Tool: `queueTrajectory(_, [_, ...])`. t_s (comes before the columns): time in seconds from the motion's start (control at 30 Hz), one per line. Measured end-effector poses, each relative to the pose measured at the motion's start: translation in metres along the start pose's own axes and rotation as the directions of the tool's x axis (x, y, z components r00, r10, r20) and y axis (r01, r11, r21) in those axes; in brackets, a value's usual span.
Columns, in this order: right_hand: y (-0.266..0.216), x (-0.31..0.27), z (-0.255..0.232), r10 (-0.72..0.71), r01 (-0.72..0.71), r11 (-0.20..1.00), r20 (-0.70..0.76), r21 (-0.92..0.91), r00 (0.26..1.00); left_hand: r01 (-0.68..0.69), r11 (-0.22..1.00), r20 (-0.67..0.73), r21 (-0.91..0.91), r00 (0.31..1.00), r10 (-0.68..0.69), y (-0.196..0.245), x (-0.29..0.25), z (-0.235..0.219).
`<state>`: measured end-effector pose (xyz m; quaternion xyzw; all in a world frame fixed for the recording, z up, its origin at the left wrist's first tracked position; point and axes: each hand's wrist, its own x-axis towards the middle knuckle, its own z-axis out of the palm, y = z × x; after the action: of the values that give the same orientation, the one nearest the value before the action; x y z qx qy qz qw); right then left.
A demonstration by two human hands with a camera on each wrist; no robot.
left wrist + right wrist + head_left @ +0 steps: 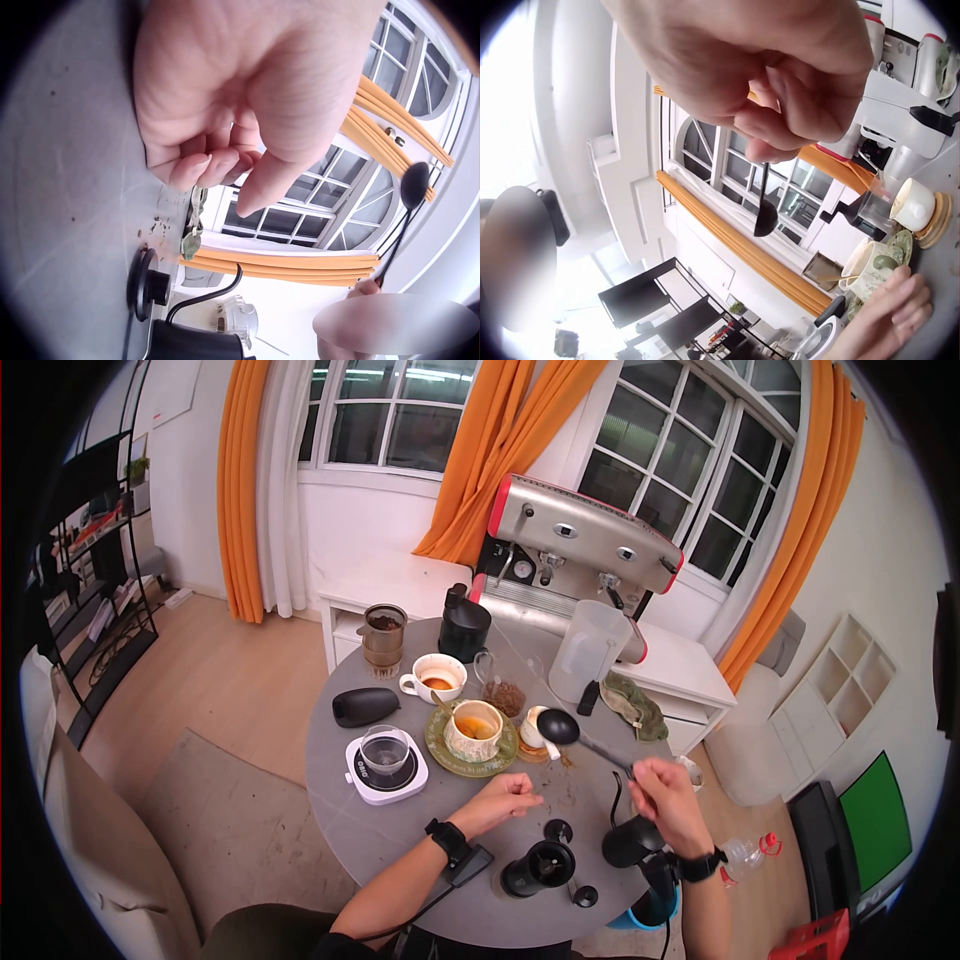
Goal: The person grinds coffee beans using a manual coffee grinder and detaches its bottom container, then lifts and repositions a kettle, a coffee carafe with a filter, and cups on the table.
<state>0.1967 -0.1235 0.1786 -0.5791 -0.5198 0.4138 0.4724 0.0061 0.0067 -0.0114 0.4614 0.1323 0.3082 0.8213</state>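
Note:
My right hand grips the long handle of a black spoon, raised over the right part of the round grey table. In the right wrist view the spoon's bowl shows beyond the curled fingers. My left hand rests by its side on the tabletop, fingers loosely curled around nothing. Beyond it stands a patterned cup with yellowish-brown liquid and a small spoon, on a green saucer. A small white pitcher sits on a wooden coaster, partly behind the spoon.
Near the front edge are a black grinder and a gooseneck kettle. To the left lie a white scale with a glass and a black case. A white cup and clear jug stand farther back; an espresso machine is behind.

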Motion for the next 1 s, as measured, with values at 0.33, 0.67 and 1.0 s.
queueTrajectory(0.33, [0.047,-0.096,-0.009,-0.477,0.384,0.757,-0.045,-0.529,0.878,0.024,1.000,-0.022,-0.007,0.999,-0.024,0.002,-0.001,0.002])
queueTrajectory(0.67, [0.053,-0.099,-0.015,-0.724,0.486,0.291,0.142,-0.824,0.675,0.020,1.000,-0.023,-0.006,1.000,-0.020,0.001,-0.001,0.000])
queueTrajectory(1.0, [0.031,-0.015,-0.001,-0.307,0.266,0.951,-0.368,-0.159,0.878,0.011,0.999,-0.033,0.039,0.999,-0.010,0.004,-0.001,0.004])
